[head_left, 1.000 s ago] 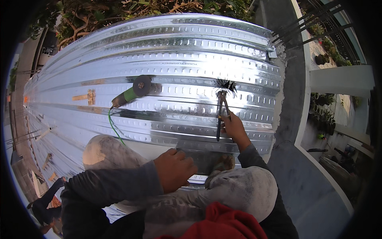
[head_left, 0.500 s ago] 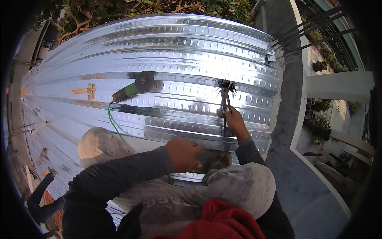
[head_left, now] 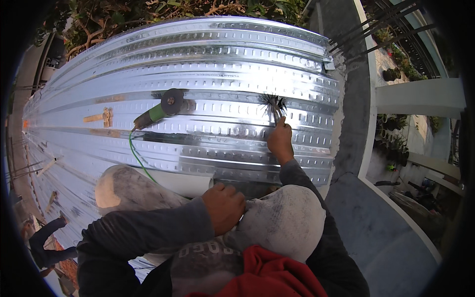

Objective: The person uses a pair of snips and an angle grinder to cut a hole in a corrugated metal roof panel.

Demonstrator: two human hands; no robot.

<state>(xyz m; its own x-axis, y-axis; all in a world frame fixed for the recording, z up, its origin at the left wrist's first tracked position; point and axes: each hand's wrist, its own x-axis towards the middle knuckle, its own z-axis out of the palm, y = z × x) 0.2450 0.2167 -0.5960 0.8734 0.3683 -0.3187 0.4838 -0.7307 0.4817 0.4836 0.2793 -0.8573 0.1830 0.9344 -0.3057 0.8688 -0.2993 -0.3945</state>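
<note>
My right hand (head_left: 280,142) is wrapped around the handles of metal pincers (head_left: 278,115). Their far end meets a spiky bunch of thin dark wires (head_left: 269,102) that fans out over the ribbed metal decking (head_left: 222,111). The pincers' jaws are hard to make out among the wires. My left hand (head_left: 225,208) rests against my bent leg, its fingers curled in. Whatever it may hold is hidden under the fingers.
A green angle grinder (head_left: 159,111) with a dark disc lies on the decking, its green cord (head_left: 136,158) running toward my knee. A hammer (head_left: 101,118) lies farther left. Rebar (head_left: 381,27) sticks out beyond the concrete edge (head_left: 349,99). A person (head_left: 47,242) is at lower left.
My right hand has moved slightly up and left, closing around both pincer handles. My left hand has come down toward my leg, and its spread fingers have curled in.
</note>
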